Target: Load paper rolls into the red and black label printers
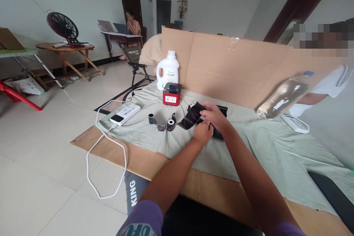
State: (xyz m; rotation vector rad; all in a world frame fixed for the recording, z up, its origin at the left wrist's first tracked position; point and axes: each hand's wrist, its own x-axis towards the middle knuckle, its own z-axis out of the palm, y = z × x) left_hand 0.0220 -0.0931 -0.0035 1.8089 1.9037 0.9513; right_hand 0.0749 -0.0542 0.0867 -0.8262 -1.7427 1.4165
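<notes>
A wide, shiny black strip (pixel 190 117) is held up at a slant above the cloth. My right hand (pixel 214 115) pinches its upper right end. Closed at the strip's lower right edge is my left hand (pixel 204 132); its grip is partly hidden. Behind the strip shows part of a roll with a white core (pixel 191 105). To the left stand a small black roll with a white core (pixel 170 125) and another dark roll (pixel 151 118) with its tail unwound on the cloth. A black object (pixel 218 134) lies partly hidden behind my right forearm.
A red box with a dark lid (pixel 172 97) stands before a white jug (pixel 168 69). A cardboard panel (pixel 215 62) closes off the back. A white power bank (pixel 125 114) with a cable lies left, a plastic bottle (pixel 284 96) leans right, and a dark phone (pixel 332 195) lies near front right.
</notes>
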